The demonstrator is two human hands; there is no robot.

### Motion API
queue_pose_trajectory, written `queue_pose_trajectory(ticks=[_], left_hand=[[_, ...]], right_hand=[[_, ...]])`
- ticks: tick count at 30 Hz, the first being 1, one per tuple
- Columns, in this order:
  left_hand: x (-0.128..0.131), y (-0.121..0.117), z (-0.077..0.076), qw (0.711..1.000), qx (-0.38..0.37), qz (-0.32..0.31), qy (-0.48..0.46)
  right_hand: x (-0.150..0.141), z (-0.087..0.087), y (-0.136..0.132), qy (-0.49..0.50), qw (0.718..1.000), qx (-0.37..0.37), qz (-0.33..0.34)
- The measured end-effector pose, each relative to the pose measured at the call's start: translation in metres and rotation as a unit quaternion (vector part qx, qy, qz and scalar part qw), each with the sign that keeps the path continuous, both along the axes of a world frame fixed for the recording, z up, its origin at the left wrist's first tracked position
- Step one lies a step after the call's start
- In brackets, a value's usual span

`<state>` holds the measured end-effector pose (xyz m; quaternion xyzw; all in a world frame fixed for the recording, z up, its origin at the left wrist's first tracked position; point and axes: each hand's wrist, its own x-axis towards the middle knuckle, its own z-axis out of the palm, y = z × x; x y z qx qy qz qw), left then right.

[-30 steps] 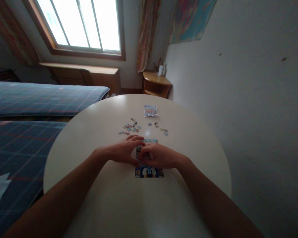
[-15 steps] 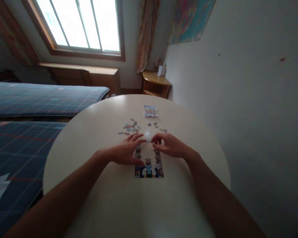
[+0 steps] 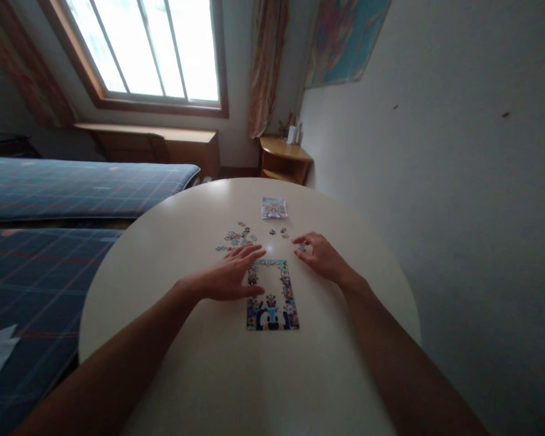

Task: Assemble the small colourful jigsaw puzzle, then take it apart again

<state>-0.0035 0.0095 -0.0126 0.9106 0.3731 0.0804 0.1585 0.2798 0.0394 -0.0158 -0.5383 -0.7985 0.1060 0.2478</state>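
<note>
A partly joined jigsaw puzzle (image 3: pixel 272 319) lies flat in front of me, its border forming a frame around a bare middle, with a blue cartoon dog face along the near side. My left hand (image 3: pixel 236 272) rests open over the puzzle's left edge, thumb and fingers spread. Right of the puzzle's far corner, my right hand (image 3: pixel 317 257) reaches down with fingers apart over a few loose puzzle pieces (image 3: pixel 302 247), which it partly hides. More loose pieces (image 3: pixel 235 237) are scattered beyond my left hand, and a few pieces (image 3: pixel 284 232) lie farther off at the centre.
A small picture packet (image 3: pixel 274 208) lies near the far side of the round white table (image 3: pixel 200 363). Plaid-covered beds (image 3: pixel 91 188) stand to the left, a white wall (image 3: pixel 458 212) to the right. A wooden corner shelf (image 3: pixel 285 149) is behind the table.
My right hand has moved off the puzzle, away and to the right, to the loose pieces. The puzzle's bare middle and far edge have come into view. My left hand stays almost in place.
</note>
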Motion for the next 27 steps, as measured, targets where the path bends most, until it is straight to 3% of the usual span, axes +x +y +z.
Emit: queue_pose_trajectory(ticks=[5, 10, 17, 27], left_hand=[[-0.033, 0.035, -0.005, 0.977, 0.1, 0.188, -0.018], [-0.056, 0.053, -0.013, 0.947, 0.097, 0.308, -0.004], [-0.055, 0.056, -0.019, 0.933, 0.105, 0.343, -0.007], [-0.039, 0.059, -0.029, 0.947, 0.141, 0.29, -0.004]], right_hand=[[0.011, -0.01, 0.01, -0.011, 0.998, 0.002, -0.063], [0.018, -0.019, 0.017, 0.008, 0.995, -0.019, -0.102], [0.019, -0.021, 0.017, 0.017, 0.992, -0.029, -0.119], [0.016, -0.024, 0.019, 0.025, 0.99, -0.033, -0.131]])
